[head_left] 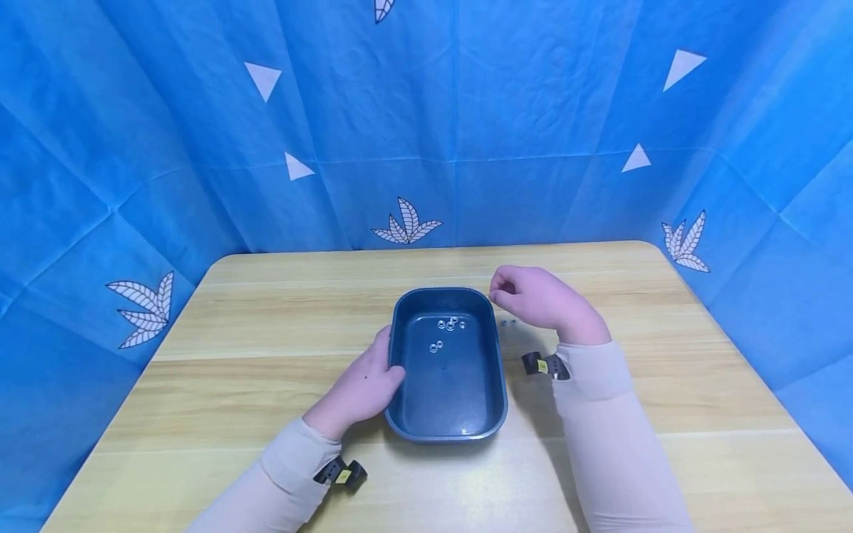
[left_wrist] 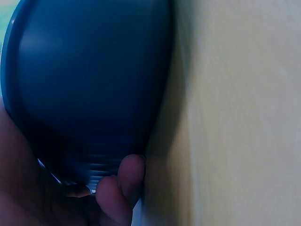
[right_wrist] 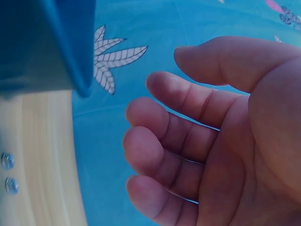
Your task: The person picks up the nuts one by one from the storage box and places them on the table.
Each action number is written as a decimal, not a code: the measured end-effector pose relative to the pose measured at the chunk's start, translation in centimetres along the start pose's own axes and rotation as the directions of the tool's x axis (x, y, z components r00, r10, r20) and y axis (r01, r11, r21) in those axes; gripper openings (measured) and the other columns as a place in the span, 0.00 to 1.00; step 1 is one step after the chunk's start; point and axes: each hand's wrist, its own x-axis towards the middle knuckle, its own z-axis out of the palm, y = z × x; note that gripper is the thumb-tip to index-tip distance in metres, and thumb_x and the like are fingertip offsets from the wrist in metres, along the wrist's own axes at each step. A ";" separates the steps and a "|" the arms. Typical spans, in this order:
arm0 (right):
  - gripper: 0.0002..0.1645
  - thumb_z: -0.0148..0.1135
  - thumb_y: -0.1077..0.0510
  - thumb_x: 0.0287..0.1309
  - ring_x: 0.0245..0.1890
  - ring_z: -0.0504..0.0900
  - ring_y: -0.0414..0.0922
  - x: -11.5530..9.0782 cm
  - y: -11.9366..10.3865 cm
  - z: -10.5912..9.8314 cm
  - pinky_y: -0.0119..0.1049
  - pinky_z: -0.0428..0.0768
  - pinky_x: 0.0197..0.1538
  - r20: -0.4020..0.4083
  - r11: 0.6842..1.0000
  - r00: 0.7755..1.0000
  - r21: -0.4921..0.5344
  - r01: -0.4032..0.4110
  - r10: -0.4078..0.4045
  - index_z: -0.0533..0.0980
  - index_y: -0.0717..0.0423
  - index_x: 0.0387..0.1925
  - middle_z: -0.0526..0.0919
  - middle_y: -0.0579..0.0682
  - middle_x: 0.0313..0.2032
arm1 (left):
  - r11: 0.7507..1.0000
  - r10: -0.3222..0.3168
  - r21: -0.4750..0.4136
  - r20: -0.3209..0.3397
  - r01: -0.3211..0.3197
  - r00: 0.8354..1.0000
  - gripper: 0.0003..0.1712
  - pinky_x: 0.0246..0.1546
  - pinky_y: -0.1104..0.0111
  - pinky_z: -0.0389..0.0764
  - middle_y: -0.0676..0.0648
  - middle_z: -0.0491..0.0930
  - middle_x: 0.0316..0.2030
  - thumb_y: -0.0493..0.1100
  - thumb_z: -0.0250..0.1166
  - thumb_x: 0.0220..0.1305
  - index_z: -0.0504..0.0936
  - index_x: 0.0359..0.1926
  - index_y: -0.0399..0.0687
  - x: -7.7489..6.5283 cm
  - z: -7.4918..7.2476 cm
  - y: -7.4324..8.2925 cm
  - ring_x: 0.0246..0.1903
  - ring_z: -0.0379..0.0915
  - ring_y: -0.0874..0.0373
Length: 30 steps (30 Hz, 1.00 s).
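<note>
A dark blue rectangular tray point(head_left: 445, 400) is at the middle of the wooden table. My left hand point(head_left: 363, 381) grips its left wall, thumb over the rim and fingers against the outside, as the left wrist view also shows. Several small shiny ring-shaped pieces point(head_left: 450, 326), like metal nuts, lie inside toward the far end. Two more such pieces point(right_wrist: 7, 160) rest on the table just right of the tray. Beyond them, near the tray's far right corner, my right hand point(head_left: 536, 296) is raised. Its fingers point(right_wrist: 146, 115) are loosely bent, the thumb apart from them, and nothing shows between them.
The pale wooden table point(head_left: 266, 311) has rounded far corners. A blue curtain point(head_left: 506, 111) printed with white leaves and triangles hangs behind it and along both sides. Dark wrist straps point(head_left: 343, 474) with small devices sit at both cuffs.
</note>
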 end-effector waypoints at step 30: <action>0.05 0.60 0.51 0.68 0.26 0.75 0.44 0.6 -5.0 2.0 0.40 0.76 0.31 -0.050 0.989 0.988 0.032 0.145 -0.143 0.78 0.45 0.36 0.76 0.43 0.24 | 1.000 -0.015 -0.005 0.003 0.015 1.000 0.40 0.63 0.44 0.70 0.45 0.63 0.73 0.39 0.51 0.71 0.48 0.80 0.48 0.1 0.1 0.0 0.68 0.64 0.47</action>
